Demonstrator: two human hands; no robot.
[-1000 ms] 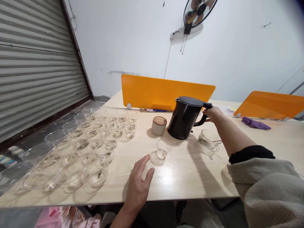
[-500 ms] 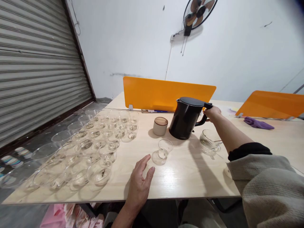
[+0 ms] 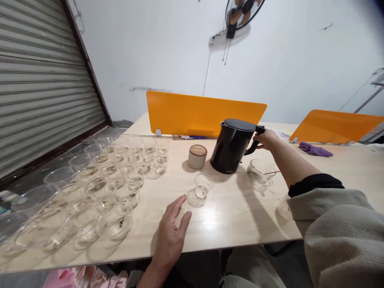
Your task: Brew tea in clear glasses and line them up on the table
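A black electric kettle [image 3: 231,148] stands on or just above the table, its spout toward the left. My right hand [image 3: 265,140] is wrapped round its handle. My left hand [image 3: 171,228] hovers over the table's front part, thumb and fingers apart, with nothing in it. Just beyond its fingertips stands a single clear cup [image 3: 204,185]. Behind that cup sits a pale canister [image 3: 197,159] with a wooden lid. Beneath my right forearm is a ribbed glass cup [image 3: 258,172] with a handle and a thin reddish stick in it.
Many clear cups [image 3: 115,224] with dark bits in the bottom crowd the table's left side. Orange dividers [image 3: 195,114] stand at the back. A purple cloth [image 3: 315,150] lies at the right. Near my right sleeve is a partly hidden glass item [image 3: 284,210].
The view has shifted slightly, so everything sits a little further left. My right hand keeps its hold on the kettle, and my left hand stays open near the single cup.
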